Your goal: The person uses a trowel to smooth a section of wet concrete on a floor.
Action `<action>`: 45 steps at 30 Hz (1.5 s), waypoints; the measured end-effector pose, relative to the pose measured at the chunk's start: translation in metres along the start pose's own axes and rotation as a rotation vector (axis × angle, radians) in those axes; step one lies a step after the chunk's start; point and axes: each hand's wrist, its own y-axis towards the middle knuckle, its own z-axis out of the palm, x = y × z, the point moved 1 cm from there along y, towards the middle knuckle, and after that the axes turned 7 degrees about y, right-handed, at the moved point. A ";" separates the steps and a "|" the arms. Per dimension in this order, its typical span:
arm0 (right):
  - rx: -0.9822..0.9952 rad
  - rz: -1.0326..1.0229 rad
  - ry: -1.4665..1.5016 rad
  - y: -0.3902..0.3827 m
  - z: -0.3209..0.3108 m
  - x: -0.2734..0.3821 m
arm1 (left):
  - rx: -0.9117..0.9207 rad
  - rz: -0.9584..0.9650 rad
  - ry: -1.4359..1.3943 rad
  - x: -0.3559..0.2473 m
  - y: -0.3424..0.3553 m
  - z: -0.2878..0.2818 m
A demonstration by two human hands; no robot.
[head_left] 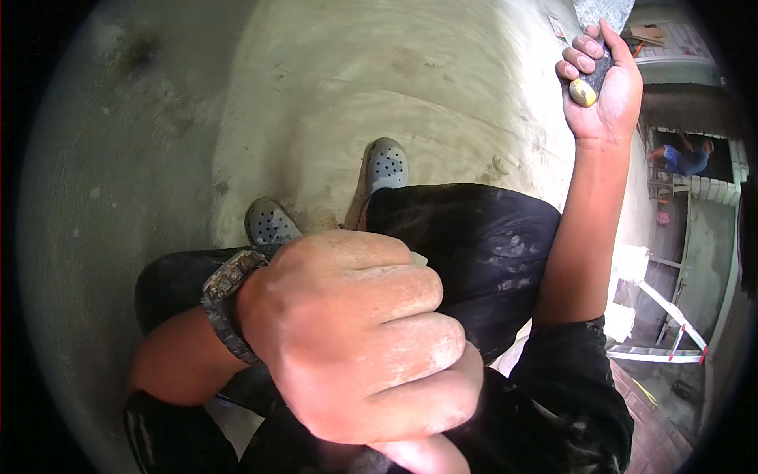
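My left hand [371, 347] is closed in a fist close to the camera, pale dust on its knuckles and a dark watch [229, 280] on the wrist. Its palm side is hidden; a small pale corner [419, 258] shows past the index knuckle, and I cannot make out what it belongs to. At the upper right my raised right hand [604, 95] grips a trowel by its black handle [584, 92] with a yellow end. The trowel's grey metal blade [603, 11] points away and is partly cut off by the picture's edge.
A smooth grey-green plastered surface [355, 87] spreads ahead. My grey perforated clogs [387, 164] and dark, dusty trousers [466, 237] are below. To the right are a metal ladder [671, 312], a doorway and another person [687, 160] in blue farther off.
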 end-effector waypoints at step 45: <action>0.038 0.030 -0.039 -0.001 -0.004 0.002 | -0.213 0.076 -0.008 -0.001 0.004 0.006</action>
